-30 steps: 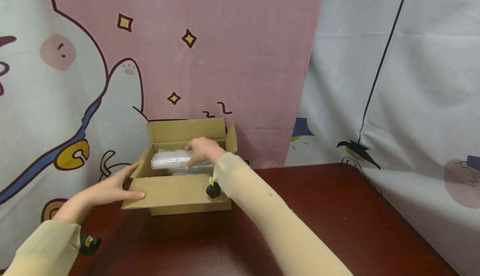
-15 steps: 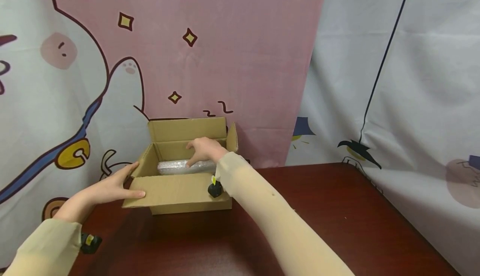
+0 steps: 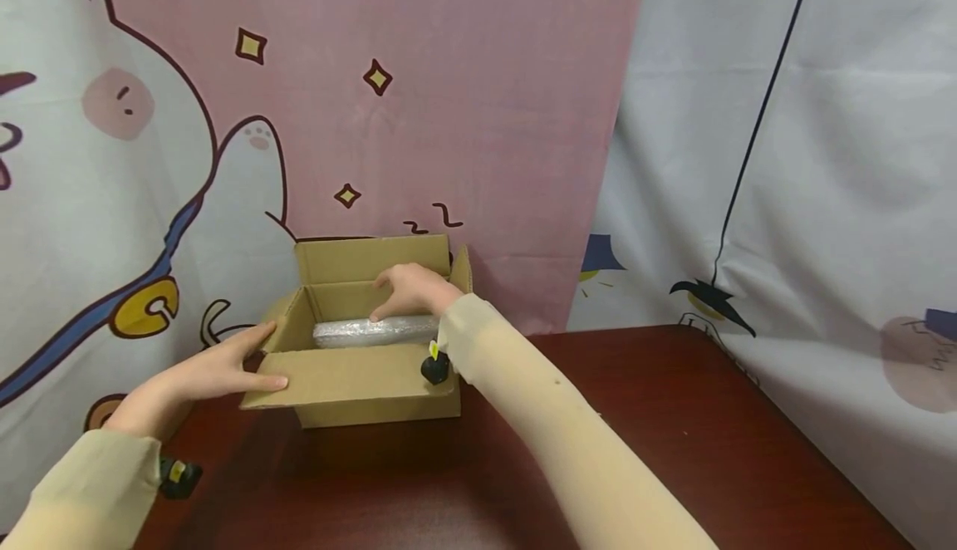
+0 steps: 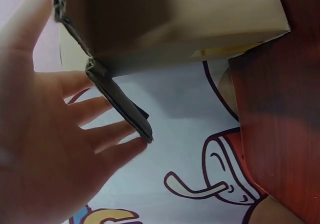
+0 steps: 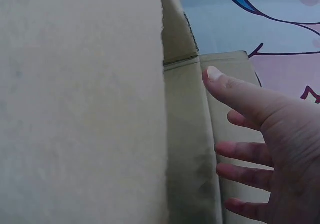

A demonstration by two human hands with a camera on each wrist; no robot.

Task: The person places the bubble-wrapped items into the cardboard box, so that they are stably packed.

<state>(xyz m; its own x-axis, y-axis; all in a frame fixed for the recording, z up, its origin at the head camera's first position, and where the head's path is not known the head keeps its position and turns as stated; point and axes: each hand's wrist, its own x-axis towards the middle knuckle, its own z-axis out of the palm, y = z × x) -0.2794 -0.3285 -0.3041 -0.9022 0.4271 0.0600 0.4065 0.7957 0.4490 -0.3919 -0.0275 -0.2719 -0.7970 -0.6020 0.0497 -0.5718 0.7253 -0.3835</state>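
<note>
An uncovered cardboard box (image 3: 377, 413) stands on the table with its flaps folded outward. Inside lies a clear bubble-wrapped bundle (image 3: 351, 333), partly hidden by the front flap. My left hand (image 3: 205, 380) is at the box's left end, its fingers straight against the left flap (image 4: 122, 101) in the left wrist view and its thumb by the front flap's corner. Above the box opening is my right hand (image 3: 414, 288), thumb and fingers spread apart. The right wrist view shows that hand (image 5: 285, 134) with nothing between its fingers, beside the box's inner wall.
The reddish-brown table (image 3: 635, 417) extends to the right and in front of the box. Behind it hangs a printed cartoon cloth (image 3: 508, 118), pink and white. Each wrist carries a small black camera (image 3: 179, 478).
The bubble-wrapped bundle, raised near the right hand a second ago, has dropped lower inside the box. My right hand has let it go and risen slightly. The left hand stays put.
</note>
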